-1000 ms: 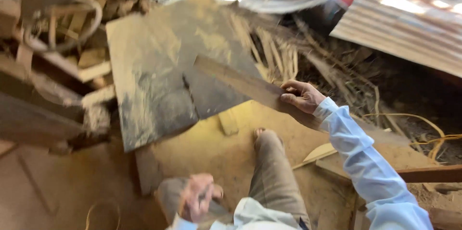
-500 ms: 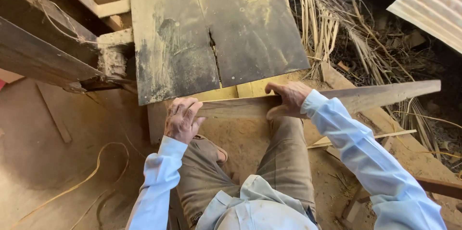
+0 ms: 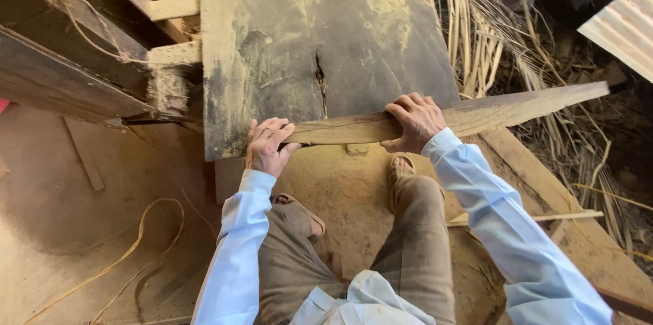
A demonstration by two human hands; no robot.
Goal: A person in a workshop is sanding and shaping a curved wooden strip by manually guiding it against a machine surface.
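Holding a long, rough plank [image 3: 435,119] with both hands, a person in a pale blue shirt stands over a dusty saw table [image 3: 272,59], seen from above. The left hand [image 3: 266,146] is clamped around the plank's near left end, fingers wrapped over the top. The right hand [image 3: 416,122] grips it further along, fingers curled over the far edge. The plank lies crosswise at the table's near edge, its left part resting on or just above the tabletop, its right end sticking out well past the table over a heap of dry strips [image 3: 476,39]. A narrow slot [image 3: 320,83] runs down the middle of the table, and the plank crosses just in front of it. Whether a blade stands in the slot cannot be told. Sawdust [image 3: 340,189] covers the ground around the person's sandalled feet.

By the look of it, the plank is being set against the table. The next move would call for squaring it to the slot and keeping both hands clear of that line.
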